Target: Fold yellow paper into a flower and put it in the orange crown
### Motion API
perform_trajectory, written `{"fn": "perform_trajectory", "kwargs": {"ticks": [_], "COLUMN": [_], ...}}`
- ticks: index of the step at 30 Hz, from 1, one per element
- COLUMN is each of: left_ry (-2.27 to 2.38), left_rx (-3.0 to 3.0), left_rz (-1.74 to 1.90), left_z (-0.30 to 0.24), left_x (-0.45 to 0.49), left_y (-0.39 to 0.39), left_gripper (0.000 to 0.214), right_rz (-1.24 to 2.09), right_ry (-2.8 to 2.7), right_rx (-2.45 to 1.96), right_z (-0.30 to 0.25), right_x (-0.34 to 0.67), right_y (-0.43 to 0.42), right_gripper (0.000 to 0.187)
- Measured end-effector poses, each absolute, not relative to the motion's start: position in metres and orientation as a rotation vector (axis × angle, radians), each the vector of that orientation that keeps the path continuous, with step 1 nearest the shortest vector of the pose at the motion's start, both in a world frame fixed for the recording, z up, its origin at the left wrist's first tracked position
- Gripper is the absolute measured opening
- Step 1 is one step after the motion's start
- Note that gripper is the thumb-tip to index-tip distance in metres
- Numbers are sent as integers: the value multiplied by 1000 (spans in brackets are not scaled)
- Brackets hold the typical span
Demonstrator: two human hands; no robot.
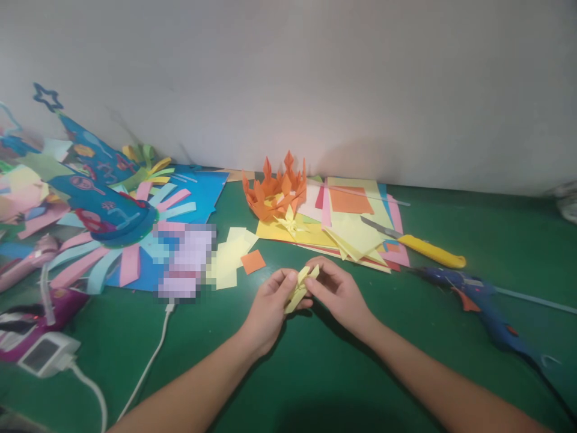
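Both my hands meet over the green table and pinch a small folded piece of pale yellow paper. My left hand grips its lower end with curled fingers. My right hand pinches the upper end between thumb and fingertips. Just beyond them lie loose pale yellow paper pieces and a small orange square.
An orange folded paper crown and a stack of coloured sheets sit at the back. A yellow-handled cutter and a blue glue gun lie to the right. Blue paper crafts, a white adapter and its cable are on the left.
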State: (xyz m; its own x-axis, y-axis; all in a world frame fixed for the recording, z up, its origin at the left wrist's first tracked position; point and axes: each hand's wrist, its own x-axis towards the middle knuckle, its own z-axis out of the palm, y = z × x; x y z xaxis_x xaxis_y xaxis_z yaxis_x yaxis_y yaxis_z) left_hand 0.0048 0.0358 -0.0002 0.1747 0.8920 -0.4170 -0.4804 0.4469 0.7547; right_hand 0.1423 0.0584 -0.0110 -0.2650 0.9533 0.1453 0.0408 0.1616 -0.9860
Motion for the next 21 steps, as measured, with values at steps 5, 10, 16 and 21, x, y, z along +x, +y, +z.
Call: {"fn": "perform_trajectory", "kwargs": {"ticks": [5,10,16,21], "left_ry": [986,956,950,971], "left_rx": [491,505,571,622], "left_rz": [1027,1059,1052,1067], "left_z": [0,-3,-2,0], "left_x": [5,6,6,5], "left_y": [36,35,34,34], "left_gripper": [30,30,32,30], "right_rz": [1186,1198,1283,1284], "right_ry": [-1543,-1569,-1551,-1585], "right_rx": [-1012,-993,-1031,-987], "right_z": [-12,-12,-13,-14], "right_x": [141,141,140,140], "right_y": [58,56,56,57], "right_gripper": [6,4,4,6]}}
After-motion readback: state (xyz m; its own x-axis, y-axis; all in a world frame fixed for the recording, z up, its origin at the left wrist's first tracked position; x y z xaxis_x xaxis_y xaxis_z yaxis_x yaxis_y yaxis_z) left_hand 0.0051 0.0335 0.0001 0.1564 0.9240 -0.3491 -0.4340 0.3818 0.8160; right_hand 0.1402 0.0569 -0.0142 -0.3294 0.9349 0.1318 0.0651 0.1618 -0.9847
